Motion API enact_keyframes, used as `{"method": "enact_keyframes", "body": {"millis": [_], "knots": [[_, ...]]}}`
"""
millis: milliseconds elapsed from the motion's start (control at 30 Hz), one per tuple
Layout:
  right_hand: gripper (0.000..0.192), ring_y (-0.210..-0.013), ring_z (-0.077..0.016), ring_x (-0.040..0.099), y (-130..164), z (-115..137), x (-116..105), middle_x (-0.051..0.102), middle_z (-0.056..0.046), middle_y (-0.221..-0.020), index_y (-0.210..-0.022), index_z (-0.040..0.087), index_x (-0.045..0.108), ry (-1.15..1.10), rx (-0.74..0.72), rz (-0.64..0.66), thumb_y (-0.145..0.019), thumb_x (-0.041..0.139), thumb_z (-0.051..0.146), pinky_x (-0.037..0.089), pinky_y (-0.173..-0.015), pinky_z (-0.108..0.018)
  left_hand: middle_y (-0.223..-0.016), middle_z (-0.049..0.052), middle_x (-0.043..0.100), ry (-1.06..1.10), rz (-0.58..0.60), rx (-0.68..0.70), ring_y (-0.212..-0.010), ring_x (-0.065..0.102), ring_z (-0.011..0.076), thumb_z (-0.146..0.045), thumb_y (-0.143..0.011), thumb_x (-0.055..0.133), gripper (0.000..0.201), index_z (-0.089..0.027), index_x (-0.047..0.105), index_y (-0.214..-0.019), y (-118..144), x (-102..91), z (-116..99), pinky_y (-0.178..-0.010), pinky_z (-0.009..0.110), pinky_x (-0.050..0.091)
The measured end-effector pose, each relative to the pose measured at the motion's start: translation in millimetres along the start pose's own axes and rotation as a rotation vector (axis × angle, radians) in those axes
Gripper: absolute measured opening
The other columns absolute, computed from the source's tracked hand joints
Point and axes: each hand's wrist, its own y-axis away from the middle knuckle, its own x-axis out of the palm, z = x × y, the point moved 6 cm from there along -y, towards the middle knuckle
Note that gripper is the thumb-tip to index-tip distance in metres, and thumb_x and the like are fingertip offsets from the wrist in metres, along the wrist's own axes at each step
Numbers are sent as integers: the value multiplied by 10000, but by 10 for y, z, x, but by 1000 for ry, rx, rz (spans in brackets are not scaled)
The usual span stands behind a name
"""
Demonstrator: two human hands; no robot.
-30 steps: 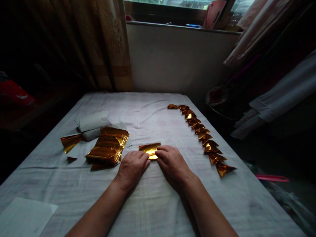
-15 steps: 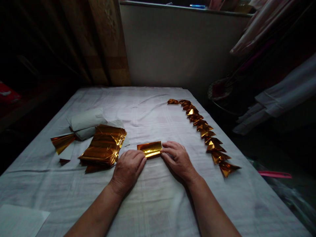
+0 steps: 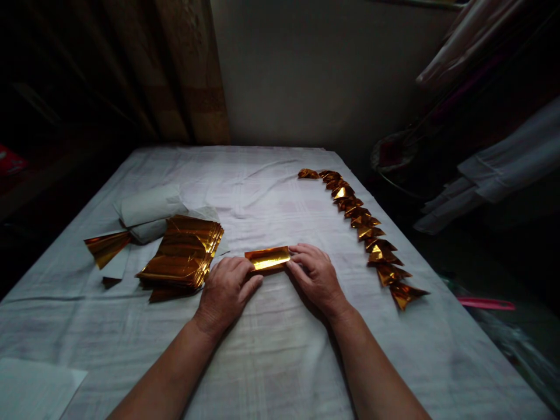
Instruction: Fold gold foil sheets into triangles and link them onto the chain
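Observation:
A folded strip of gold foil paper (image 3: 269, 258) lies on the cloth-covered table between my two hands. My left hand (image 3: 227, 291) grips its left end, the fingers bent over the edge and the thumb in front. At the other end, my right hand (image 3: 314, 277) has its fingertips and thumb closed on the strip. Just left of my left hand sits a stack of gold foil sheets (image 3: 181, 254). Off to the right runs a curved row of folded gold foil pieces (image 3: 363, 221), tucked one against another. The undersides of the fingers are hidden.
Pale paper rolls (image 3: 151, 207) lie behind the stack, beside a fanned gold scrap (image 3: 107, 248). A white sheet (image 3: 37, 388) rests at the near left corner. Light cloth (image 3: 507, 166) hangs past the right table edge, above a pink strip-like object (image 3: 487, 303).
The view has tilted down slightly. Both hands stay at the ends of the gold foil strip; my left thumb has shifted a little away from its front edge.

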Motion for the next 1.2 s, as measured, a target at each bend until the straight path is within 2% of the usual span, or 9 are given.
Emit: {"method": "enact_keyframes", "body": {"millis": [133,200,300,533,667,767,1000,1100,1200], "knots": [[197,-1084,-229,655,-19,-48,-65,722,-82,-1143,-990,243,714,-176,68,-139,-910,573,354,499,-973,-411,-863,32,718,167,-135,-10,-821,651,192,-340,-940,545,175,-217,663,-900,5,-58,45,-766,323,497],[255,-998,-214,686,-14,-70,-73,729,-88,-1106,-1085,223,688,-260,132,-179,-898,584,361,552,-875,-359,-811,12,717,270,-204,-128,-711,649,156,-352,-918,566,173,-214,669,-907,3,-83,126,-680,273,499],[211,-859,-187,708,-3,-23,-54,751,-66,-967,-1011,216,701,-330,178,-182,-900,574,343,573,-736,-291,-705,-29,678,403,-259,-328,-576,604,120,-374,-880,593,231,-211,657,-1032,12,-82,236,-571,225,478],[198,-730,-156,694,-10,306,-13,762,-54,-896,-985,221,736,-348,25,-131,-899,560,249,544,-651,-263,-844,15,731,485,-311,-361,-667,677,138,-385,-850,612,413,-196,596,-1216,27,-93,200,-597,225,531],[215,-818,-180,718,-10,316,-2,770,-69,-923,-987,208,753,-318,57,-138,-897,563,253,554,-756,-286,-876,14,747,441,-310,-307,-597,666,118,-346,-867,595,228,-204,659,-1034,27,-109,131,-561,213,541],[253,-743,-184,708,-10,293,34,771,-77,-899,-1021,187,755,-364,138,-100,-883,590,320,550,-694,-288,-853,11,744,396,-304,-185,-638,681,119,-273,-893,580,127,-204,670,-949,27,-136,22,-580,205,548],[317,-714,-164,674,-13,376,159,755,-59,-937,-1060,186,734,-625,270,26,-832,649,389,507,-552,-240,-1139,83,723,316,-254,143,-1018,704,181,-210,-922,593,244,-220,631,-1163,53,-185,-244,-814,264,607],[227,-755,-173,693,-8,374,182,758,-43,-895,-981,198,743,-662,288,-28,-853,621,340,536,-614,-253,-1256,97,679,237,-191,260,-1131,667,198,-196,-931,576,322,-232,595,-1251,65,-142,-306,-950,322,578],[198,-759,-173,700,-7,366,109,759,-34,-869,-936,213,743,-602,241,-145,-891,562,279,553,-662,-275,-1235,96,685,200,-158,264,-1108,676,207,-230,-927,596,327,-242,591,-1254,72,-125,-309,-926,328,591]]}}
